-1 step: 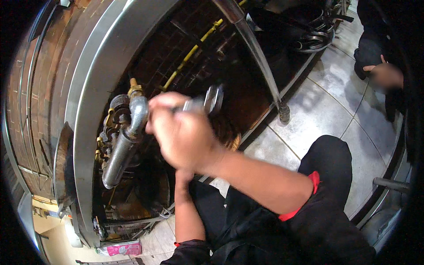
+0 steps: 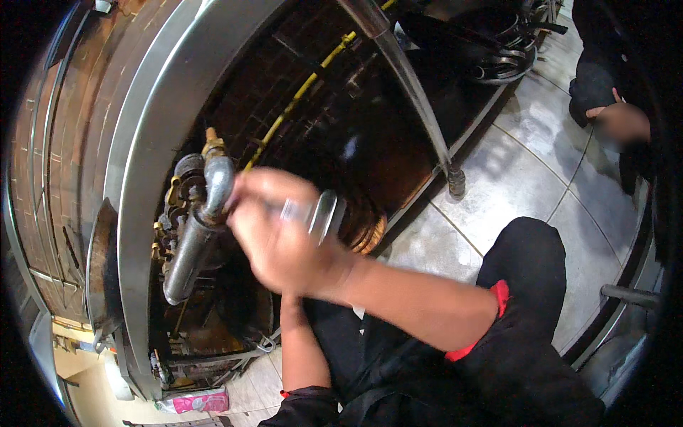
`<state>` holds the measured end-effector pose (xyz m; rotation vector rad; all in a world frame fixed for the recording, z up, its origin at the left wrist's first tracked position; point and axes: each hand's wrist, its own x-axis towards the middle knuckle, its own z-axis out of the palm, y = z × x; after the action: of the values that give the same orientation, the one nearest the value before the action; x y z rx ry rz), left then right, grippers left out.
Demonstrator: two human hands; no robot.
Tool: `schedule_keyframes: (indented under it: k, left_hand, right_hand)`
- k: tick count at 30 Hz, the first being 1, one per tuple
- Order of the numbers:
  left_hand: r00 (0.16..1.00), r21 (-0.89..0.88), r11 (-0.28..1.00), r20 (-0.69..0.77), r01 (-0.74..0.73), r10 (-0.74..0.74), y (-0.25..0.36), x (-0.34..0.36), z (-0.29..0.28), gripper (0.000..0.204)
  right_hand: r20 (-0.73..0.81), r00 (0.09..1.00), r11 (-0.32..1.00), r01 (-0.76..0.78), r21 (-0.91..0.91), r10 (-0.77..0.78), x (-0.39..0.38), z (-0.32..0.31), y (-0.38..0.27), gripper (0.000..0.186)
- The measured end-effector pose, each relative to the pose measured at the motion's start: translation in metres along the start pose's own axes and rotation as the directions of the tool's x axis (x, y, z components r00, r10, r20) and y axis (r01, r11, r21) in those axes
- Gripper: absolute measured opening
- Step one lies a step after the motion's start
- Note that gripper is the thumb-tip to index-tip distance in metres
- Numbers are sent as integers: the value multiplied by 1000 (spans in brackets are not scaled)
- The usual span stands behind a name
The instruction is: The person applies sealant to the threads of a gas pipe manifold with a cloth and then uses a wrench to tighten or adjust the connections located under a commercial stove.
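Observation:
My right hand [image 2: 284, 238] is closed around a shiny metal hand tool [image 2: 324, 215]; motion blur hides its exact kind. The fingertips are beside a grey metal elbow pipe [image 2: 220, 181], but I cannot tell if they touch it. A brass fitting [image 2: 213, 146] tops that elbow, and a thick dark metal tube [image 2: 191, 263] slants down from it. Several brass valves [image 2: 171, 192] sit at its left. My left forearm [image 2: 304, 349] rises from below, its hand hidden behind the right one.
A steel counter edge [image 2: 135, 149] curves along the left. Behind runs a yellow pipe [image 2: 299, 96] on dark bricks. A metal leg [image 2: 420, 99] stands on the tiled floor [image 2: 526, 185], with pans [image 2: 505, 60] beyond. Another person's hand [image 2: 622, 122] is at right. A pink-and-white package [image 2: 199, 401] lies lower left.
My right hand has shifted slightly down and left, and the metal tool has swung with it toward me. The pipe fittings look almost unmoved.

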<state>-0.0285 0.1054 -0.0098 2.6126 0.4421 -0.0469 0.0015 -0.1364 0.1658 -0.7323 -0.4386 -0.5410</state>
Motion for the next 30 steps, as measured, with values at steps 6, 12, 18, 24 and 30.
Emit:
schedule_keyframes:
  k: [6, 12, 18, 24, 30]
  left_hand:
    - [996, -183, 981, -39, 68, -76, 8, -12, -7, 26]
    - [994, -285, 954, -31, 89, -102, -1, -9, -4, 26]
    - [993, -291, 952, -45, 92, -109, 5, -10, -1, 23]
    - [998, -221, 974, -12, 52, -56, 10, -9, 1, 24]
    - [999, 53, 998, 26, 30, -31, 15, -11, 0, 25]
  right_hand:
    - [39, 980, 962, 198, -189, -194, -32, -1, 8, 45]
    - [156, 879, 822, -478, 312, 452, 19, -33, 12, 38]
    - [347, 756, 676, -653, 343, 554, 56, -35, 3, 34]
    - [302, 730, 648, -684, 335, 614, 59, -31, 2, 31]
    - [-15, 997, 997, 74, 16, -74, 16, -3, 5, 23]
